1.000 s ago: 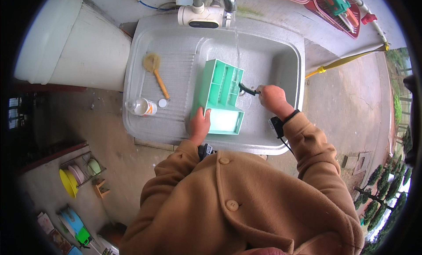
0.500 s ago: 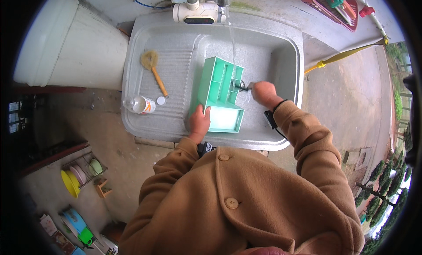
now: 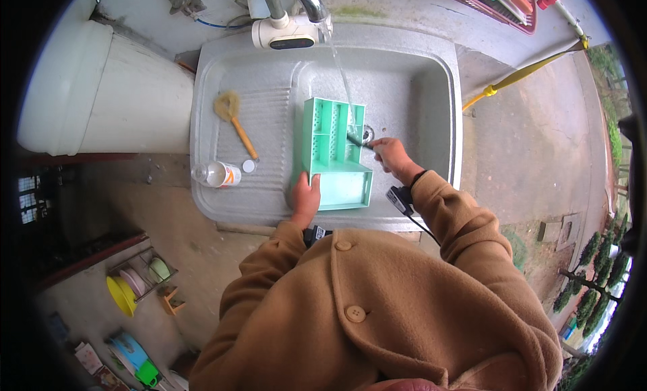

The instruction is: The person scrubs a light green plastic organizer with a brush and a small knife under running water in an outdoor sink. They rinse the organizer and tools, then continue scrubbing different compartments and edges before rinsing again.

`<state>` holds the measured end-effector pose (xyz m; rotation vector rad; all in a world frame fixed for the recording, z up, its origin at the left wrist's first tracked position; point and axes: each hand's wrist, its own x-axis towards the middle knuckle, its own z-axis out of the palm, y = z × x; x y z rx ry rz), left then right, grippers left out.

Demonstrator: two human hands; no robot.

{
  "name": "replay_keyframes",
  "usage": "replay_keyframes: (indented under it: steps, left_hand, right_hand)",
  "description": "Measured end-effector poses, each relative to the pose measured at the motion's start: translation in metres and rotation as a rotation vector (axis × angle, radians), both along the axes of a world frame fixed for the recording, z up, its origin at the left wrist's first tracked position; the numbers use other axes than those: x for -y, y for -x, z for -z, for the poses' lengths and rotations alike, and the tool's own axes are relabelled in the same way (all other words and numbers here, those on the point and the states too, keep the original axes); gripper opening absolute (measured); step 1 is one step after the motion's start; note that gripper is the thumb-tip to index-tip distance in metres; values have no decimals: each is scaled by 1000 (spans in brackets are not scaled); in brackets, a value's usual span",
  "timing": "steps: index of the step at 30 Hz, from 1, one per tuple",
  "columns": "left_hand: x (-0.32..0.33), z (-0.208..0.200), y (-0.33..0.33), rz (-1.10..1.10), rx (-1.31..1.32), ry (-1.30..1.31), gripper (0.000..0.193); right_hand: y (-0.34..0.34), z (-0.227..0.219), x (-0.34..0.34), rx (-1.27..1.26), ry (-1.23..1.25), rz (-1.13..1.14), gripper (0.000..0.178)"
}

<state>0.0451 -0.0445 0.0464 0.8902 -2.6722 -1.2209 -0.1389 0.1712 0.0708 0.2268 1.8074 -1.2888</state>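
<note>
Pinching the green box [image 3: 345,191] by its L wall, the L hand [image 3: 306,199] holds it in the sink [image 3: 414,87], next to the drain [image 3: 368,131]. R hand [image 3: 393,158] is curled on a dark tool [image 3: 358,142]; 1 sec ago its tip was by the box's R edge, now it's over the R slots, w/ tap water [image 3: 341,69] falling close by.

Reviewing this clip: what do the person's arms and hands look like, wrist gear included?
The left hand and right hand are ungloved. Brown coat sleeves cover both arms. At each wrist is a black device with pale markings; a thin dark cable runs from the right one.
</note>
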Motion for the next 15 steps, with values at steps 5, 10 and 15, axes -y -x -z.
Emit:
replay_keyframes:
  steps: [5,10,15]
  left_hand:
    - [-3,2,-3,35,0,-4,39]
    - [-1,2,-3,47,13,15,40]
    - [2,5,-4,32,9,17,41]
  right_hand:
    - [3,-26,-8,-978,-714,-884,21]
    - [-5,-39,1,-796,-651,-824,22]
    - [-7,-56,-16,-702,-401,-579,23]
